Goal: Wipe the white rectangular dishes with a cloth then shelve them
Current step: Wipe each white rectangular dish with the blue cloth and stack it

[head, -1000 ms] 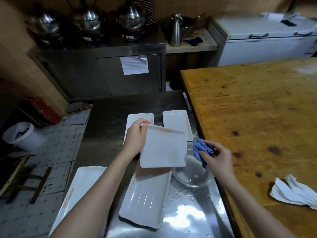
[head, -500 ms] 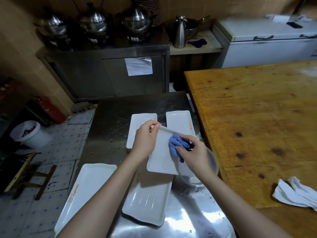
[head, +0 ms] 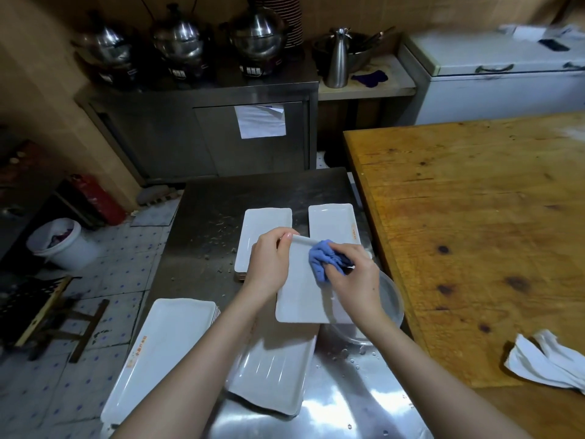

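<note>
My left hand (head: 269, 264) grips the left edge of a white rectangular dish (head: 300, 299), held tilted above the steel counter (head: 221, 198). My right hand (head: 354, 277) clutches a bunched blue cloth (head: 323, 258) and presses it on the dish's upper face. Two more white dishes lie behind it, one (head: 266, 229) on the left atop a small stack and one (head: 332, 221) on the right. A ribbed white dish (head: 272, 372) lies below the held one. A long white dish stack (head: 164, 353) sits at the counter's front left.
A clear bowl (head: 389, 299) stands under my right wrist, with water drops on the steel around it. A wooden table (head: 474, 217) lies to the right, with a crumpled white cloth (head: 544, 362) near its front. Steel pots (head: 259, 36) sit on the far cabinet. A white bucket (head: 60, 245) stands on the floor.
My right hand brought the blue cloth from over the bowl onto the held dish and has slid it a little across the face. My left hand keeps its grip.
</note>
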`<state>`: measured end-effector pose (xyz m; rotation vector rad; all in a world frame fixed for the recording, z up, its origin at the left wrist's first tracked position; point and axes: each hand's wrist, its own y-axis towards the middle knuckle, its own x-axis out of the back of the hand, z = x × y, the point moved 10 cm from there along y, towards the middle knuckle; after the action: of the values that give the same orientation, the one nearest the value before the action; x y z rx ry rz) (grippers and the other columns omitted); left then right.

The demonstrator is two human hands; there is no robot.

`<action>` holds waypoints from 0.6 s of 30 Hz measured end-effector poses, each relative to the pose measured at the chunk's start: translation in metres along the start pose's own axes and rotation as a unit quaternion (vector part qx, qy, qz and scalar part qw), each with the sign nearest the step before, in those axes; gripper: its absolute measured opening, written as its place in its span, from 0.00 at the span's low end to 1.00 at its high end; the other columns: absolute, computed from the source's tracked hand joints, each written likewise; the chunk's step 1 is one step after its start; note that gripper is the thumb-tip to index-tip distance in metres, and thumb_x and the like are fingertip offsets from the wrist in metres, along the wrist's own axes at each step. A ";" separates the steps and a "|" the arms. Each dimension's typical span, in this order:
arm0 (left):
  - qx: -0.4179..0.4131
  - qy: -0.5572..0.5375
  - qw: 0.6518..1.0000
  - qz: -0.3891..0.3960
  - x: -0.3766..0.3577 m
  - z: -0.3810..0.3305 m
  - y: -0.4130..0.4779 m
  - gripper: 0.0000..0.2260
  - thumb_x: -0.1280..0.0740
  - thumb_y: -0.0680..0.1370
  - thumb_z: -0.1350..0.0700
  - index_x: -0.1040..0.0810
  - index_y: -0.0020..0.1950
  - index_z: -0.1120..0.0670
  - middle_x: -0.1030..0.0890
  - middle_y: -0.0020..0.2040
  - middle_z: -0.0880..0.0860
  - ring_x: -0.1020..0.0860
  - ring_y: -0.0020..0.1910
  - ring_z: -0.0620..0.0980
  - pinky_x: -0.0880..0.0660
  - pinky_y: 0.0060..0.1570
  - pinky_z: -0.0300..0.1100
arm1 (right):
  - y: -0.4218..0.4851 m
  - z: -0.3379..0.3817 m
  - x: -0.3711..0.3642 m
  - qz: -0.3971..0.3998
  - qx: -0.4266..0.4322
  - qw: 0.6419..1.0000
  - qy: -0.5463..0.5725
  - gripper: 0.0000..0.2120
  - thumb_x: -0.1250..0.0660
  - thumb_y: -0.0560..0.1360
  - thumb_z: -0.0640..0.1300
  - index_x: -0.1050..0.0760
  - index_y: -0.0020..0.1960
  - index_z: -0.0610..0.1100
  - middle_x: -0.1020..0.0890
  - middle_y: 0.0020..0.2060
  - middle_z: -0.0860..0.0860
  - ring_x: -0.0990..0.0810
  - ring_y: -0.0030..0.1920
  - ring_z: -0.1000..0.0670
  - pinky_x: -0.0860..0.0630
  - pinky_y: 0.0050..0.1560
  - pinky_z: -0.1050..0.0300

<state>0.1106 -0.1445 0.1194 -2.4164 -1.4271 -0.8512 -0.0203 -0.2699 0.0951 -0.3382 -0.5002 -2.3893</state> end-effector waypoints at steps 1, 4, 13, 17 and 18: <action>0.007 -0.005 1.000 -0.005 0.002 0.002 0.000 0.11 0.43 0.83 0.56 0.21 0.50 0.54 0.21 0.47 0.49 0.23 0.48 0.48 0.27 0.46 0.40 | 0.001 -0.008 0.006 -0.009 -0.016 1.000 -0.004 0.17 0.32 0.68 0.29 0.21 0.55 0.42 0.23 0.47 0.48 0.25 0.46 0.63 0.32 0.46 0.77; 0.028 -0.025 0.999 -0.010 0.010 0.008 0.001 0.11 0.43 0.82 0.58 0.21 0.48 0.54 0.20 0.47 0.50 0.22 0.48 0.49 0.26 0.47 0.43 | 0.004 -0.033 0.025 -0.029 -0.065 0.997 -0.018 0.17 0.31 0.70 0.30 0.22 0.58 0.40 0.25 0.49 0.49 0.25 0.46 0.57 0.32 0.45 0.79; 0.054 -0.069 0.996 -0.011 0.005 0.014 0.004 0.13 0.43 0.82 0.59 0.20 0.46 0.58 0.19 0.44 0.54 0.22 0.44 0.50 0.28 0.42 0.41 | 0.007 -0.044 0.029 -0.048 -0.105 0.993 -0.029 0.17 0.33 0.72 0.33 0.24 0.60 0.40 0.26 0.51 0.49 0.26 0.49 0.54 0.33 0.45 0.80; 0.066 -0.070 0.995 0.007 -0.011 0.018 0.007 0.13 0.43 0.82 0.59 0.20 0.47 0.58 0.20 0.43 0.56 0.24 0.43 0.51 0.30 0.40 0.40 | 0.003 -0.019 -0.001 -0.009 -0.085 0.996 -0.004 0.15 0.34 0.72 0.32 0.24 0.58 0.41 0.27 0.49 0.53 0.25 0.46 0.61 0.33 0.45 0.79; 0.067 -0.069 0.995 0.014 -0.015 0.019 0.007 0.12 0.43 0.82 0.59 0.20 0.47 0.57 0.20 0.42 0.55 0.24 0.42 0.51 0.30 0.40 0.41 | 0.001 -0.010 -0.010 0.005 -0.071 0.997 -0.005 0.15 0.34 0.72 0.32 0.23 0.58 0.41 0.27 0.48 0.53 0.26 0.45 0.61 0.33 0.45 0.79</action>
<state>0.1181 -0.1500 0.0960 -2.4274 -1.4451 -0.5717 -0.0130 -0.2694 0.0826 -0.4134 -0.3331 -2.4198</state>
